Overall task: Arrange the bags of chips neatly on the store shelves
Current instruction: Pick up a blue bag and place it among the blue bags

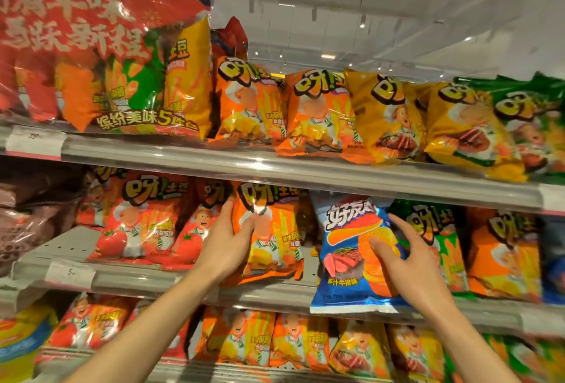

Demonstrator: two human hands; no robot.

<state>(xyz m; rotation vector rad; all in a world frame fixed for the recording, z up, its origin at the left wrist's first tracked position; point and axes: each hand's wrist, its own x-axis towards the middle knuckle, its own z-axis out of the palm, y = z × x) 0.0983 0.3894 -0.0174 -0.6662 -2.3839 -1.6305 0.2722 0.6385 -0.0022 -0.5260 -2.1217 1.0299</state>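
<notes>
Left hand (227, 243) gripping orange bag (269, 239) mid-frame; right hand (409, 260) pinching blue bag (351, 263), middle shelf (122, 280).

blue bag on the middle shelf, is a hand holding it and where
Yes. The right hand grips the blue bag at its right edge, thumb on the front. The left hand grips the orange bag by its left edge.
</notes>
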